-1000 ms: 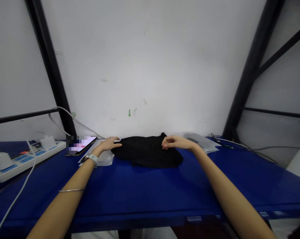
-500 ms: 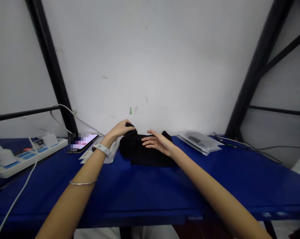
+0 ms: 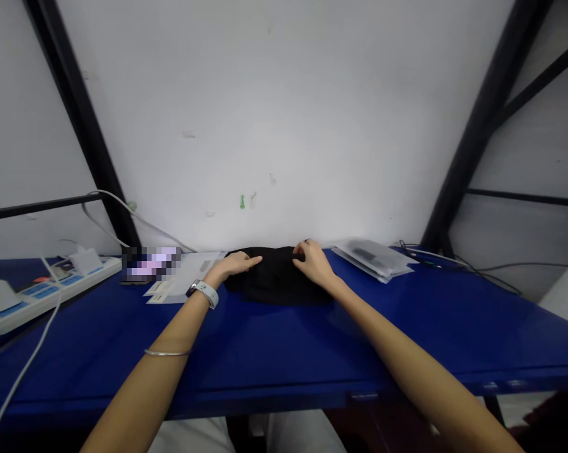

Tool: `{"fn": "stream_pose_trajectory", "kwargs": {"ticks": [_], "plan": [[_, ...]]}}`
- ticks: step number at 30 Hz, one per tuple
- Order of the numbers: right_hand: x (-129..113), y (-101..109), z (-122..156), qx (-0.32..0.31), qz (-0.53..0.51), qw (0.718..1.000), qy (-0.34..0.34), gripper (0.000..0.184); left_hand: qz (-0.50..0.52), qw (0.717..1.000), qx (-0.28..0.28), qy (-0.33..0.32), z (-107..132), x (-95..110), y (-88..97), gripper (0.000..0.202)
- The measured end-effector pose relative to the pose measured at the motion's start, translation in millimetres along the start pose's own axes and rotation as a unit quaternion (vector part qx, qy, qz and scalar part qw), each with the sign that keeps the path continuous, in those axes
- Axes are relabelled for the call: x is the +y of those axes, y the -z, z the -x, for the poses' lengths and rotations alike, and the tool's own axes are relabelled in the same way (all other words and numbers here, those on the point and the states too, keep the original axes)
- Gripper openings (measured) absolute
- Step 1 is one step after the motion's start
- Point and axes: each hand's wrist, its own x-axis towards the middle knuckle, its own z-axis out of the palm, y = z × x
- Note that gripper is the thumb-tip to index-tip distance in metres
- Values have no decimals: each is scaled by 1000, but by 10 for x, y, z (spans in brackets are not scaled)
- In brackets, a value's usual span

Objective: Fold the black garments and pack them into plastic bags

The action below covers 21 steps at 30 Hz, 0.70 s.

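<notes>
A folded black cloth (image 3: 277, 282) lies low on the blue table (image 3: 284, 352), against the wall. My left hand (image 3: 234, 265) rests on its far left part, with the fingers stretched toward the middle. My right hand (image 3: 314, 262) sits on its far right part with the fingers curled against the far edge. Whether those fingers pinch the fabric is hard to see. A white band circles my left wrist, with a thin metal bangle farther up the forearm.
White papers (image 3: 182, 280) lie left of the cloth, beyond them a pixelated phone (image 3: 151, 264). A white power strip (image 3: 38, 296) with plugged-in chargers sits at far left. A clear plastic packet (image 3: 373, 259) lies right, near loose cables (image 3: 458, 264). Black metal uprights frame the table.
The raised bunch of black cloth at its left side has gone flat. My left hand has come down onto the cloth. My right hand has curled and moved to the far edge.
</notes>
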Motion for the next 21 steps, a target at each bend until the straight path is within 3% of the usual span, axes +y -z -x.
{"fn": "stream_pose_trajectory", "kwargs": {"ticks": [1, 4, 6, 8, 9, 11, 13, 15, 16, 18, 21], "plan": [[-47, 0, 16, -29, -16, 999, 15, 5, -18, 1000, -2, -7, 0, 17, -45, 51], [-163, -69, 62, -135, -77, 988, 7, 35, -36, 999, 29, -12, 9, 89, -164, 46], [-202, -147, 80, -148, -118, 982, -27, 46, -17, 997, 77, -15, 14, 137, -218, 40], [-227, -203, 81, -128, -204, 968, -78, 44, 51, 992, 111, -30, 29, 194, -241, 32], [-240, -213, 75, -122, -268, 950, -107, 42, 105, 987, 112, -44, 47, 230, -241, 29], [-260, -194, 54, -127, -413, 888, -157, 42, 233, 965, 82, -85, 105, 316, -224, 30], [-252, -143, 29, -148, -535, 810, -189, 41, 346, 928, 17, -136, 185, 402, -195, 37], [-186, -94, 7, -169, -591, 758, -218, 35, 409, 894, -54, -175, 260, 458, -160, 41], [-131, -79, 1, -174, -588, 754, -237, 29, 420, 886, -76, -183, 287, 465, -140, 41], [6, -69, -4, -168, -536, 779, -279, 26, 413, 891, -78, -174, 309, 428, -87, 42], [184, -62, -5, -127, -386, 866, -293, 48, 342, 932, -1, -119, 270, 226, 48, 41]]}}
